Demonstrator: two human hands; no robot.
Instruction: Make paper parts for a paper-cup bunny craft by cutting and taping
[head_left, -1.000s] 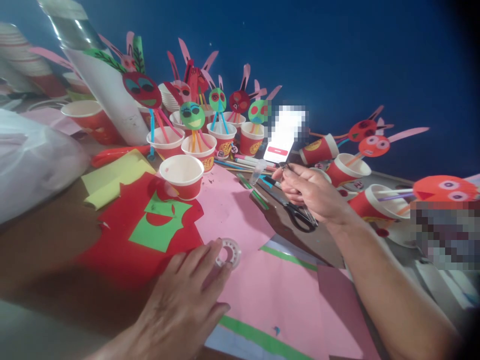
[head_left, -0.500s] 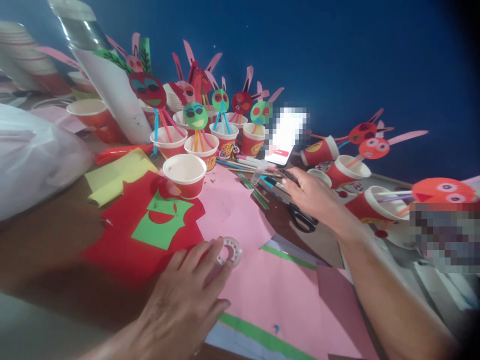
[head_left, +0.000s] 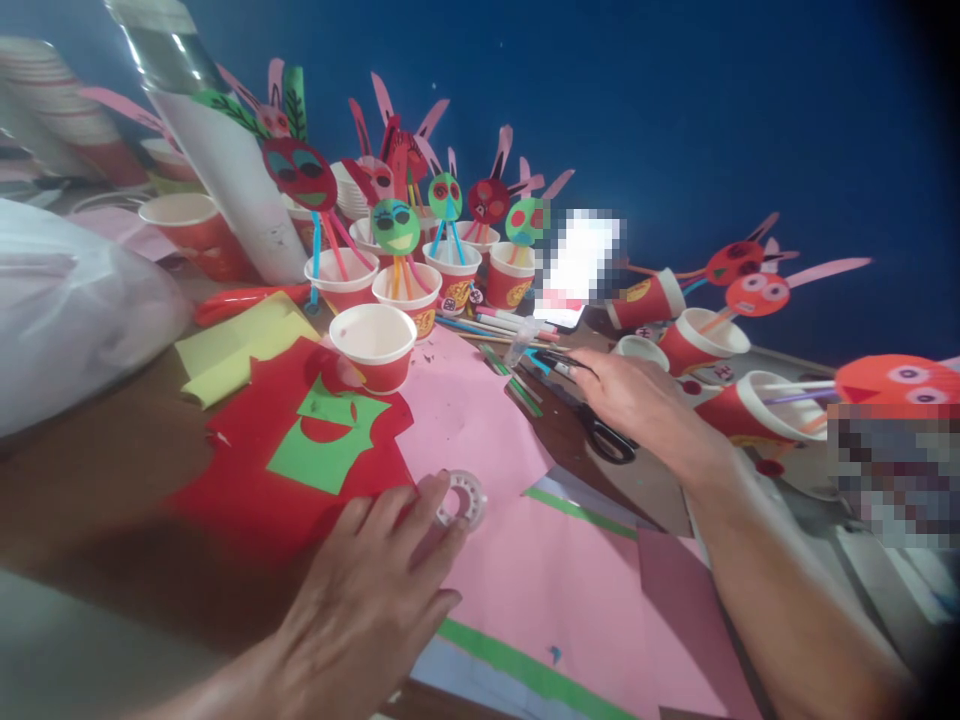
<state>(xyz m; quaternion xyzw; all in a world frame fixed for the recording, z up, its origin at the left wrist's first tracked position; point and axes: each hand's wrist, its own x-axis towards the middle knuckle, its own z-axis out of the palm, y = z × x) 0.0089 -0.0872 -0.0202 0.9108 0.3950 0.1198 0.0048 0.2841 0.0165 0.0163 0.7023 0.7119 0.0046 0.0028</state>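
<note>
My left hand (head_left: 379, 570) lies spread on the pink paper (head_left: 555, 590), its fingertips against a clear tape roll (head_left: 466, 500). Fingers of my right hand (head_left: 630, 395) are closed on a slim black pen (head_left: 561, 362), which points left. Below that hand, black-handled scissors (head_left: 615, 443) rest on the table, their blades partly covered. Left of the tape lies red paper (head_left: 240, 440) with a cut green sheet (head_left: 319, 460) on it. A paper cup (head_left: 373, 345) stands at the red paper's far edge.
Behind stand several red cups carrying paper rabbit-eared faces on straws, such as a green face (head_left: 395, 228). A lit phone (head_left: 574, 270) leans near the blue wall (head_left: 675, 120). Tipped cups (head_left: 750, 410) lie at right. A white plastic bag (head_left: 75, 320) and yellow paper (head_left: 247, 345) sit left.
My right hand has moved slightly right, and the pen in it now lies flatter and points left. My left hand stays on the paper by the tape roll.
</note>
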